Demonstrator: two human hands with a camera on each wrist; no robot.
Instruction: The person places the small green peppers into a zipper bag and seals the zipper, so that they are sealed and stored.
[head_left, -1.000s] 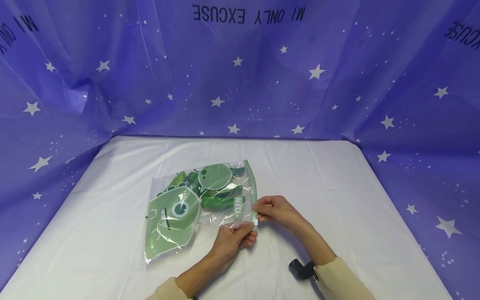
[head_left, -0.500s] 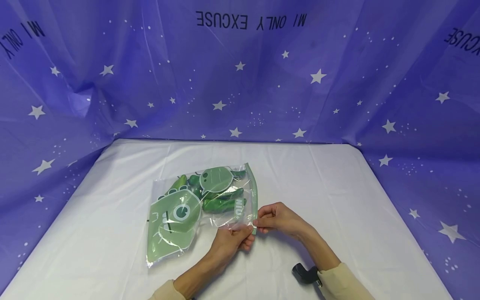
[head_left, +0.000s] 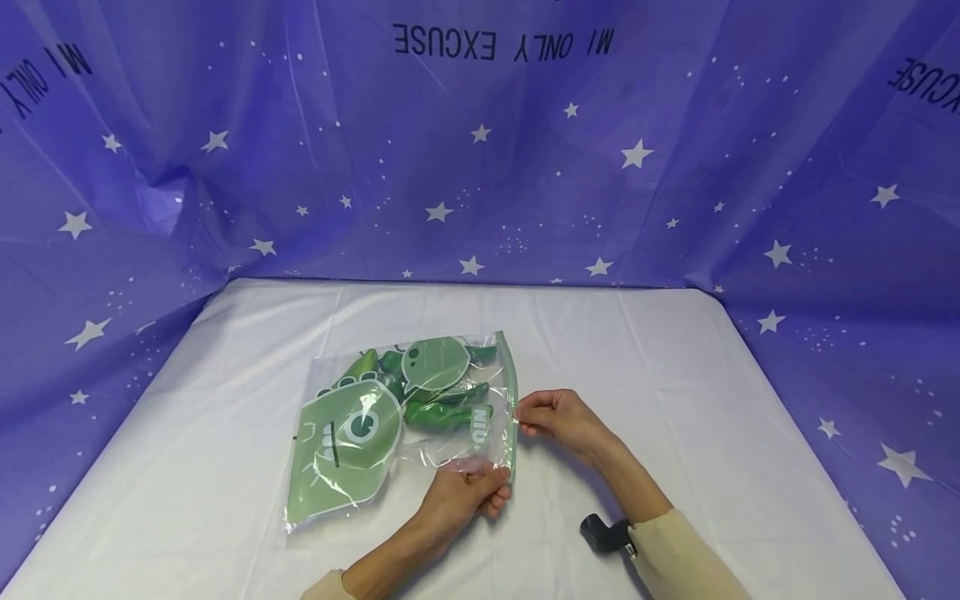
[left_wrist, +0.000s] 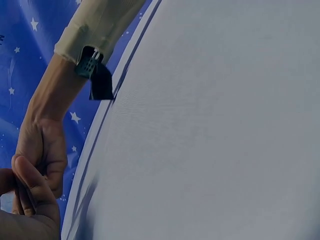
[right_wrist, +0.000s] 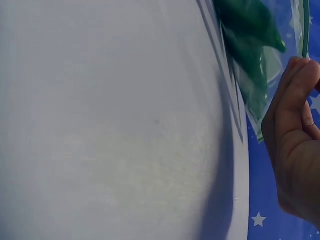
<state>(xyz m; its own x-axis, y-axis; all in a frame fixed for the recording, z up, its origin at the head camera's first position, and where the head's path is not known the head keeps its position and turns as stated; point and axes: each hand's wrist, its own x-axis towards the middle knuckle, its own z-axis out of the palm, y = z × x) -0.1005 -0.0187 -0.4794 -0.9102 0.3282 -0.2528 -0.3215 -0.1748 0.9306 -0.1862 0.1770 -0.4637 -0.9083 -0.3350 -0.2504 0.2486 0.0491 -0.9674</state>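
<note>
A clear zip bag (head_left: 341, 450) printed with green cartoon monsters lies toward the left of the table in the head view. Inside it show several long, glossy green pepper-like things (head_left: 442, 414). Its green zip strip (head_left: 507, 367) runs down the right edge, with a small white slider on it. My left hand (head_left: 461, 496) pinches the strip's near corner between thumb and fingers. Farther up the same edge, my right hand (head_left: 562, 421) pinches the strip at the slider. In the right wrist view, the fingertips of that hand (right_wrist: 297, 125) meet the green strip.
A white cloth covers the table (head_left: 637, 358). Purple star-printed curtains (head_left: 525, 192) hang behind it and along both sides. A black wrist-worn device (head_left: 603, 533) juts from the right sleeve, over the table.
My right hand first came down to the slider near my left hand, then moved back up the strip with it. My left hand kept holding the corner, shifting slightly nearer.
</note>
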